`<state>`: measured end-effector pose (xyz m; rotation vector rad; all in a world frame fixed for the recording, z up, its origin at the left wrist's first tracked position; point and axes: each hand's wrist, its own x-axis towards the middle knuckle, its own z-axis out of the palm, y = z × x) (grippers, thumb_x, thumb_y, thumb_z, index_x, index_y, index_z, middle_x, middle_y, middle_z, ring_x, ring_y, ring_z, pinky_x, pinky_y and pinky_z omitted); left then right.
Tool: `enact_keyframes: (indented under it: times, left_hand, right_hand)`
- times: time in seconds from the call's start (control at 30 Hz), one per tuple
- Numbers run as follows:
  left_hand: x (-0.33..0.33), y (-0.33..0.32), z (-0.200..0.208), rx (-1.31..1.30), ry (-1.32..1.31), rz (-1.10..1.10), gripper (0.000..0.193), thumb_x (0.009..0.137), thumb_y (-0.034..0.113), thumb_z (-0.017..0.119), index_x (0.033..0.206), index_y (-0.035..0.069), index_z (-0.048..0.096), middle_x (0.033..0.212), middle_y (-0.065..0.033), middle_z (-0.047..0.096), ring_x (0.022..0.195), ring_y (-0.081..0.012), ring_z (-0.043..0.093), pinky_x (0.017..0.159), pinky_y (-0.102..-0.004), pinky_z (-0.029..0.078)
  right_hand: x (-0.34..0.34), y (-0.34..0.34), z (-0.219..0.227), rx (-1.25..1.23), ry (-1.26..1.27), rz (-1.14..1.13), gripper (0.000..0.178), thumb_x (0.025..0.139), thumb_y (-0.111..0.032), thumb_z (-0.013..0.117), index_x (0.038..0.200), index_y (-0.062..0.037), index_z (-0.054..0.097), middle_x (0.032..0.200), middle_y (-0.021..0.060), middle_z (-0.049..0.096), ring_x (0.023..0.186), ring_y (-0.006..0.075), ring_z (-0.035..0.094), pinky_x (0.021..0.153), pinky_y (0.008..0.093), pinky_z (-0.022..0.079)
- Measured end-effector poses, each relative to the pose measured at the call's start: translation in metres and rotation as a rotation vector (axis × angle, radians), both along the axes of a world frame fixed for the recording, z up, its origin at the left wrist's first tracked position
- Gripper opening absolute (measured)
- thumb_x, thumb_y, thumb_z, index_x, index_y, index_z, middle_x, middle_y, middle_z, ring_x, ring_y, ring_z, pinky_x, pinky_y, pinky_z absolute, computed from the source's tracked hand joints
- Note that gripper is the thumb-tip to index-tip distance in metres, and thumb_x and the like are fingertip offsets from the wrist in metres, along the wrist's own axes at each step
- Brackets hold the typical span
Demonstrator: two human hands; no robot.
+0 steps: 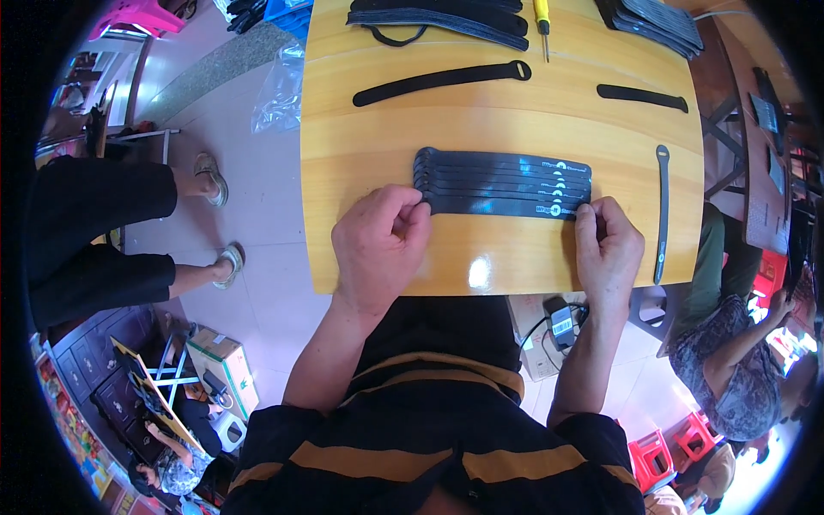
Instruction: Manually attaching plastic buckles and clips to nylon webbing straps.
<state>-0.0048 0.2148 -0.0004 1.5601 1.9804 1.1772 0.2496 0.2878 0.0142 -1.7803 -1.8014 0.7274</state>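
Note:
Several black hook-and-loop cable straps (506,183) lie in an overlapping, stepped row on the wooden table, white print showing near their right ends. My left hand (382,236) is closed, with thumb and forefinger pinching the slotted left end of the strap closest to me. At the opposite end, my right hand (608,249) pinches that strap's lower corner. Beyond them lies a single longer black strap (442,83) with a slotted end. A short black strap (642,97) rests to the far right, and another narrow strap (662,215) lies lengthwise near the right edge.
At the table's far side are a pile of black straps (438,21), a yellow-handled screwdriver (542,19) and a stack of dark straps (654,26). A clear plastic bag (279,90) hangs by the left edge. People sit or stand on both sides; red stools (652,459) stand at lower right.

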Motion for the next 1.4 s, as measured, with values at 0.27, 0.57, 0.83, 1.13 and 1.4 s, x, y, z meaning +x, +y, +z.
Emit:
enact_keyframes:
  times: [0.27,0.57,0.83,1.13,1.4]
  left_hand:
    - [0.002,0.001,0.004,-0.035,0.032,0.001,0.015,0.08,-0.001,0.077,0.088,0.007,0.066,0.072,-0.0065,0.064,0.062,-0.0216,0.064,0.057,-0.0335,0.05]
    - [-0.002,-0.003,0.003,-0.015,0.061,-0.023,0.013,0.083,-0.001,0.076,0.091,0.005,0.068,0.079,-0.0083,0.066,0.063,-0.0218,0.065,0.058,-0.0324,0.051]
    - [0.0,-0.004,0.005,-0.004,0.089,-0.042,0.008,0.087,0.001,0.072,0.093,0.005,0.069,0.081,-0.0105,0.067,0.067,-0.0254,0.066,0.062,-0.0348,0.052]
    - [-0.002,-0.005,0.004,0.014,0.11,-0.054,0.009,0.087,0.0,0.072,0.094,0.005,0.07,0.083,-0.0105,0.068,0.072,-0.0278,0.067,0.065,-0.0361,0.053]
    - [0.0,-0.006,-0.002,0.06,0.131,-0.058,0.012,0.084,-0.003,0.072,0.091,0.007,0.07,0.082,-0.0089,0.067,0.074,-0.0281,0.067,0.065,-0.0368,0.053]
  right_hand:
    - [0.0,-0.003,-0.003,0.027,-0.022,-0.019,0.022,0.095,-0.015,0.07,0.08,-0.0005,0.061,0.063,0.0137,0.059,0.053,0.0241,0.056,0.055,0.0362,0.046]
    - [0.002,-0.011,0.005,0.217,-0.109,-0.057,0.019,0.092,-0.016,0.074,0.084,-0.0027,0.064,0.075,0.0139,0.065,0.061,0.0293,0.062,0.058,0.038,0.05]
    - [-0.061,-0.06,0.004,0.188,-0.14,0.724,0.076,0.09,-0.039,0.072,0.152,-0.0034,0.047,0.161,0.0181,0.04,0.153,0.0354,0.033,0.123,0.055,0.028]
    - [-0.046,-0.063,-0.011,0.086,-0.325,0.661,0.094,0.094,-0.059,0.06,0.162,-0.0015,0.029,0.171,0.0157,0.024,0.16,0.0334,0.018,0.127,0.0549,0.014]
    - [0.003,-0.062,-0.017,0.124,-0.543,0.441,0.095,0.098,-0.068,0.047,0.162,-0.0011,0.028,0.17,0.0195,0.026,0.158,0.0357,0.023,0.126,0.0548,0.016]
